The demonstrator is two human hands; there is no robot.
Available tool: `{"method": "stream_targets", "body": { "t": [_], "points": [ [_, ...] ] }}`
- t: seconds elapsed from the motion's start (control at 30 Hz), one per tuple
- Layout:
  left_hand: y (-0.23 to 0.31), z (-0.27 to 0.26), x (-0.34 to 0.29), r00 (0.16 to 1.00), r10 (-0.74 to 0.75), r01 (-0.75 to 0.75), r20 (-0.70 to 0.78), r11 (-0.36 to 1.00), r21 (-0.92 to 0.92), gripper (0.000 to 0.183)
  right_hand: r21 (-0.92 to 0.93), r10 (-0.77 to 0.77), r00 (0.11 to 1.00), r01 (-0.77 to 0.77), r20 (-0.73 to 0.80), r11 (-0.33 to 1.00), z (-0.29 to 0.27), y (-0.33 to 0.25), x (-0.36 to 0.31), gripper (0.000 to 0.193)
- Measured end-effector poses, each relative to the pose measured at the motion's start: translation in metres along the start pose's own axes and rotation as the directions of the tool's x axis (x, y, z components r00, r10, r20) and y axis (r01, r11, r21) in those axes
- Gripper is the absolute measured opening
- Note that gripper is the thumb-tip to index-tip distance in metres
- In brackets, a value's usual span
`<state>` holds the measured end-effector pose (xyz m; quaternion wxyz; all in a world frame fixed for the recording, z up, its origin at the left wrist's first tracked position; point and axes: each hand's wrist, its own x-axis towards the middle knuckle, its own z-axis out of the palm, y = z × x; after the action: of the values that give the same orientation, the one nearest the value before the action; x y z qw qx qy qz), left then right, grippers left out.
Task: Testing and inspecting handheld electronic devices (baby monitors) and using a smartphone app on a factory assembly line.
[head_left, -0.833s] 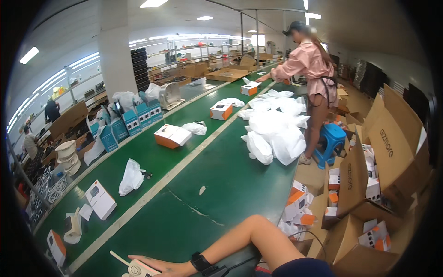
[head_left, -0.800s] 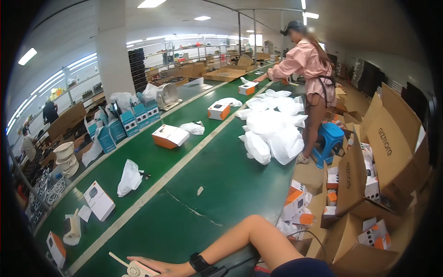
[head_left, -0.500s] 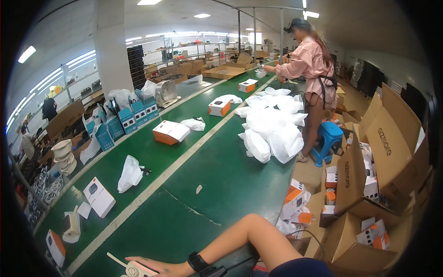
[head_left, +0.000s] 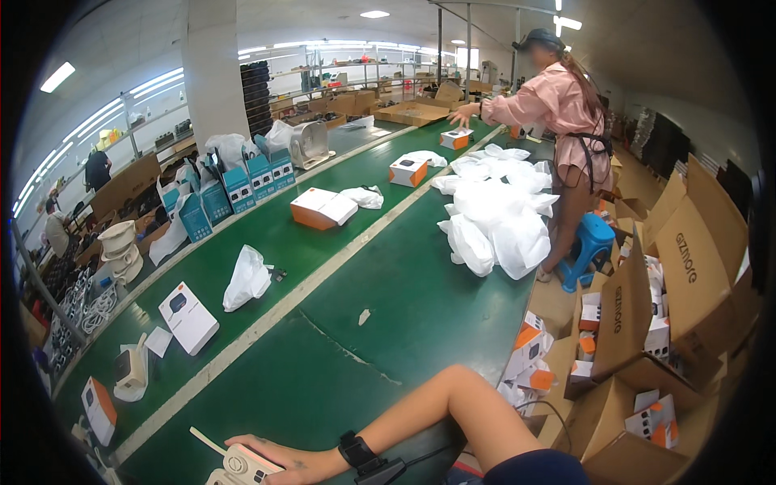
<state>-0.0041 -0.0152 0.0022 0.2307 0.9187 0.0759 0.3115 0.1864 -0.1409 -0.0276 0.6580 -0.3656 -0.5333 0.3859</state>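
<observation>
Warehouse packing line, long green tabletop (head_left: 380,267) running away from the camera, shelves and strip lights behind. At the near bottom edge the right hand (head_left: 271,459) lies over a small white device (head_left: 241,466) with round dials and a thin white stick poking out to the left — palm resting on top, fingers spread over it, not clearly clamped, so grip reads as a loose cover rather than a firm hold. Black wrist strap (head_left: 360,454) with a cable trailing off it. Left hand not in view.

Just left of the device: a white camera-like unit (head_left: 129,372) on paper, a white box (head_left: 188,317), an orange-and-white box (head_left: 99,411) at the tabletop's near-left corner. Farther up: white plastic bag (head_left: 246,279), orange-and-white flat box (head_left: 323,208), row of blue boxes (head_left: 234,190), heap of white bags (head_left: 497,214). A co-worker in a pink top (head_left: 558,105) reaches for a small box (head_left: 457,139) at the far end. Open cardboard cartons (head_left: 647,323) full of boxes on the right.

Risks, as I judge them — the device sits right at the tabletop's edge under a loose hand, so a nudge could slide it off; the thin stick could catch or bend; the wrist cable could snag and drag the device.
</observation>
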Motion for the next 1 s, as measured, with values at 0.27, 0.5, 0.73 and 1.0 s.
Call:
{"method": "stream_targets", "body": {
  "t": [0.27,0.5,0.73,1.0],
  "points": [
    [0.002,0.003,-0.001,1.0,0.013,-0.013,0.004,1.0,0.014,0.1,-0.015,0.001,1.0,-0.001,-0.018,1.0,-0.001,0.005,-0.003,0.075],
    [0.003,0.006,-0.001,0.999,-0.015,0.013,-0.052,0.999,-0.029,0.096,-0.181,0.018,0.999,-0.025,-0.038,0.983,-0.003,0.004,-0.002,0.076],
    [-0.007,0.011,0.017,0.997,0.069,-0.073,-0.032,0.988,-0.138,0.091,0.042,0.186,0.982,-0.184,-0.038,0.982,-0.006,-0.02,-0.005,0.076],
    [-0.009,0.005,-0.003,0.986,0.12,-0.129,-0.115,0.989,-0.073,0.096,-0.081,0.086,0.996,-0.086,-0.006,0.993,0.001,-0.006,0.002,0.08]
  ]
}}
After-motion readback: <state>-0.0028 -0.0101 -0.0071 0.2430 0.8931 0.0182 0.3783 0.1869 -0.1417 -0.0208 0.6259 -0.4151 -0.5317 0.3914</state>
